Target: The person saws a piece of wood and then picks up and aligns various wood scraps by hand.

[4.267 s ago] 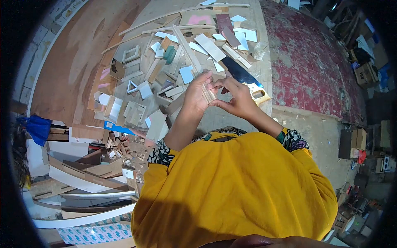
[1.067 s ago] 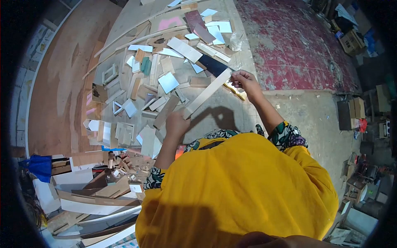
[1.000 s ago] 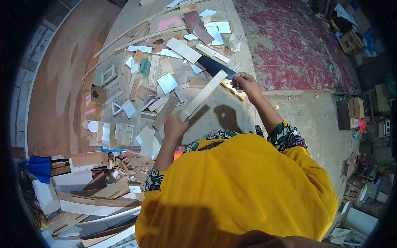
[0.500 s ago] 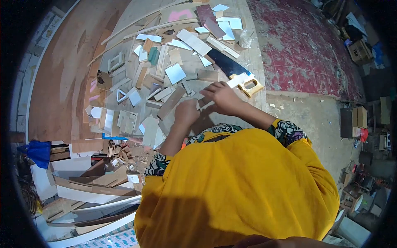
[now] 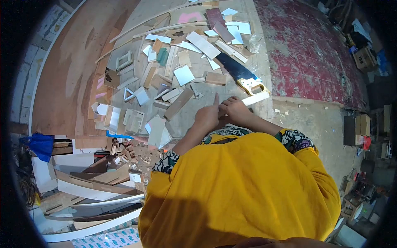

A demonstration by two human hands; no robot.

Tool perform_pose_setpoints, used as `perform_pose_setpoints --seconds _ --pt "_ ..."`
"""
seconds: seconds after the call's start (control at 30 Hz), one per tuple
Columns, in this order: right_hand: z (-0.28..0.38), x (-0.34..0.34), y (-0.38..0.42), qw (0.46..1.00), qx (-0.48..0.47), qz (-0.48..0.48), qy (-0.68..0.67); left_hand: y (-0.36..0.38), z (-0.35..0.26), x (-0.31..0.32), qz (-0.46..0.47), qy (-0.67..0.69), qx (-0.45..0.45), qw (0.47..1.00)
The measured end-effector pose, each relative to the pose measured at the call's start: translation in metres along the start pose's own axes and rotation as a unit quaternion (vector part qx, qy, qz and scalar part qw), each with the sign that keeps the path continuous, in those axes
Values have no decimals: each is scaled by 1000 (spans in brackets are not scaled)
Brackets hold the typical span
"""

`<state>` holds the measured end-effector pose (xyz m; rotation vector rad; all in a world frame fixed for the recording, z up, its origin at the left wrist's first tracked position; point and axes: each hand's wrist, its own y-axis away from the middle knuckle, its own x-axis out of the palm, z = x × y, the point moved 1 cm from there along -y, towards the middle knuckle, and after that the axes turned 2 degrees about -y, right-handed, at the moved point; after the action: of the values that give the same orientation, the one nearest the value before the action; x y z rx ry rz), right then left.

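My right hand (image 5: 235, 111) is closed around a narrow pale wood strip (image 5: 256, 98), whose white end sticks out to the right. Pressed up beside it, my left hand (image 5: 207, 117) has its index finger pointing forward; its other fingers look curled at the strip's near end, partly hidden. Just beyond the strip lies a handsaw (image 5: 235, 66), its light wooden handle closest to my right hand. A brown wood block (image 5: 179, 103) rests left of my hands, and a shorter block (image 5: 216, 78) lies ahead of them.
Many wood offcuts cover the work surface, among them a white-faced square (image 5: 184, 75), a green block (image 5: 162, 56) and long thin strips (image 5: 165, 29). A large brown board (image 5: 62, 74) lies at left. Curved boards (image 5: 99, 186) are piled lower left. Red flooring (image 5: 306, 53) extends right.
Both hands have drawn closer together and nearer my body, bringing the strip from across the saw handle to just below it. My left index finger is now extended. The view has shifted slightly.
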<state>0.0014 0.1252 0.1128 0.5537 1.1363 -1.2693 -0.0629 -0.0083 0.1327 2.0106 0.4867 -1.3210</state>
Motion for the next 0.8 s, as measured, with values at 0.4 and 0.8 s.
perform_pose_setpoints --seconds 0.4,0.8 --pt "-8 6 18 999 -3 -31 -39 -1 -9 0 24 -22 59 998" --pt "-14 -31 14 937 179 -69 -294 29 26 -80 -233 157 201 938"
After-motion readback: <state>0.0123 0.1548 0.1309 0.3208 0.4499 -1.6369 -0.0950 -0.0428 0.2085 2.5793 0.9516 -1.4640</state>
